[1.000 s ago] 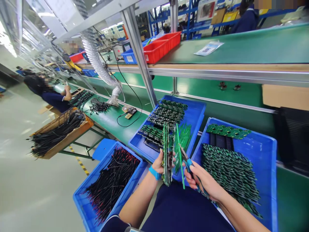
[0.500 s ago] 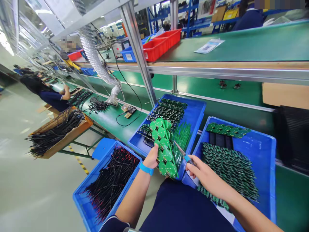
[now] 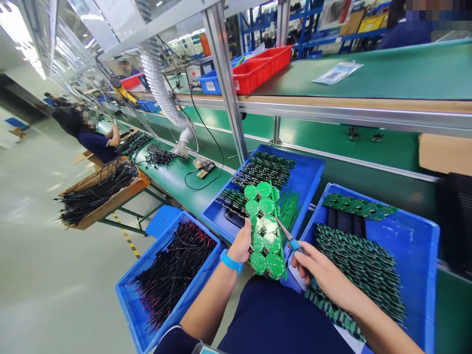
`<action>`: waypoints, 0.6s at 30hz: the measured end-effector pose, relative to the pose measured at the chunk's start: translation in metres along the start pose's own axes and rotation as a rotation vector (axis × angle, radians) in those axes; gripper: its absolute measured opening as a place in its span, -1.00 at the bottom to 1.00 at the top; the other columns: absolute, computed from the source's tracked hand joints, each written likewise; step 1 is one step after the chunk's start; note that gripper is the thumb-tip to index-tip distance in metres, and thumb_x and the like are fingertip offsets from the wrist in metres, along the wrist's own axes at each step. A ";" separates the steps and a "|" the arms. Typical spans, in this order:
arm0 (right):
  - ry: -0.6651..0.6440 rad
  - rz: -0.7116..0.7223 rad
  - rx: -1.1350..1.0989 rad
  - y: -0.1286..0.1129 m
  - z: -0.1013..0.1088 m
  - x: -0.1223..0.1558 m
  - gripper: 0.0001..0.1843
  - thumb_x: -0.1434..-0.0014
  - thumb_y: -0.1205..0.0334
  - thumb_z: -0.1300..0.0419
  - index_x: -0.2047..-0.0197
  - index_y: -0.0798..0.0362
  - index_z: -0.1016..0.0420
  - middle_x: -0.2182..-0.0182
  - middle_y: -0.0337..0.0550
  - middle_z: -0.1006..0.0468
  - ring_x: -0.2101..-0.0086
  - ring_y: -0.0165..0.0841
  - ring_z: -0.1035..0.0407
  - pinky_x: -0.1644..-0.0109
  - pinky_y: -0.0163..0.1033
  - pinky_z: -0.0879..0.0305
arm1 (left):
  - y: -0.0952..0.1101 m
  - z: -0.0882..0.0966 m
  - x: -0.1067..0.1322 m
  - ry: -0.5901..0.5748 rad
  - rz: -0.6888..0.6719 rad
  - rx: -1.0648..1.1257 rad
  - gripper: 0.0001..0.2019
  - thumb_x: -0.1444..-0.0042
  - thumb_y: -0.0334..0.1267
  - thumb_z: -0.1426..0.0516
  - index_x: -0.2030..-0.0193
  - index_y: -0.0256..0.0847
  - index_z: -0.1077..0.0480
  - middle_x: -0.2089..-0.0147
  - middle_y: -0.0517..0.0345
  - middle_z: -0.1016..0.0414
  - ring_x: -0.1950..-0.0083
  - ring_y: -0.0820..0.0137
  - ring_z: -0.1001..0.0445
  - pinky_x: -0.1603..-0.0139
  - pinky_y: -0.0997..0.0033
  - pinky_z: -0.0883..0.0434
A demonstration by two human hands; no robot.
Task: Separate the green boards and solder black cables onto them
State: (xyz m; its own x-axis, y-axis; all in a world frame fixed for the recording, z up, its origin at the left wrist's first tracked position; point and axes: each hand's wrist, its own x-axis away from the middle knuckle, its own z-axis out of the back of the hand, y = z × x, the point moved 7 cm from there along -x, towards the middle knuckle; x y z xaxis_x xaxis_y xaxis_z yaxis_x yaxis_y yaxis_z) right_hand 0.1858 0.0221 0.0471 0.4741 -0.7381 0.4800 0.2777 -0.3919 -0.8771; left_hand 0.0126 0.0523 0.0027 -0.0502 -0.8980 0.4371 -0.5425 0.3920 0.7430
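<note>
A panel of round green circuit boards (image 3: pixel 266 233) is gripped along its left side by my left hand (image 3: pixel 241 243), which wears a blue wristband. A narrow green edge strip (image 3: pixel 279 228) runs down the panel's right side. My right hand (image 3: pixel 315 265) is closed around long-nose pliers (image 3: pixel 294 244), pointing up and left. Their tip is at the strip, about mid-height; whether the jaws grip it I cannot tell. Behind the panel, a blue tray (image 3: pixel 313 169) holds stacked circuit boards (image 3: pixel 271 169) and loose green strips (image 3: pixel 289 209).
At right, another blue tray (image 3: pixel 418 241) carries rows of board panels (image 3: pixel 361 270). A blue bin (image 3: pixel 123 300) of black wires (image 3: pixel 173 275) stands at left, near a carton (image 3: pixel 138 179) of cables. A metal post (image 3: pixel 228 93) rises beyond. A co-worker (image 3: pixel 96 142) sits farther left.
The pliers' tip has come against the panel's right edge strip from a small distance away. The panel is tilted to face me more, and the whole view has shifted slightly.
</note>
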 end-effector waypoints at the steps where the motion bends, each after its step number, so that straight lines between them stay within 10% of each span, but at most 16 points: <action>1: 0.009 -0.006 -0.004 0.002 0.001 0.000 -0.59 -0.16 -0.10 0.05 0.07 0.00 -0.22 0.41 -0.25 -0.34 0.47 -0.44 -0.19 0.40 -0.28 -0.20 | 0.000 0.000 0.000 0.001 0.001 -0.005 -0.40 -0.02 0.21 0.00 0.00 -0.25 -0.39 0.10 -0.02 -0.51 0.02 0.20 -0.45 -0.05 0.23 -0.36; 18: -0.201 -0.020 -0.664 0.018 -0.025 -0.010 -0.73 -0.17 -0.02 0.01 0.18 -0.02 -0.22 0.48 -0.28 -0.21 0.56 -0.54 -0.05 0.56 -0.37 0.05 | -0.032 -0.011 -0.009 -0.098 0.233 0.137 -0.52 -0.16 0.05 0.04 0.05 -0.34 -0.38 0.23 -0.04 -0.55 0.22 0.26 -0.53 0.03 0.24 -0.39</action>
State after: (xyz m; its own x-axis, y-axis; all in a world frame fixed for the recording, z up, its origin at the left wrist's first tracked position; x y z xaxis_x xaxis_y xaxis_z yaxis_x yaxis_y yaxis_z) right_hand 0.1656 0.0087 0.0263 0.6377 -0.6364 0.4340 -0.2517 -0.7047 -0.6634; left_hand 0.0397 0.0499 -0.0197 -0.2637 -0.8048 0.5318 -0.6146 0.5651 0.5504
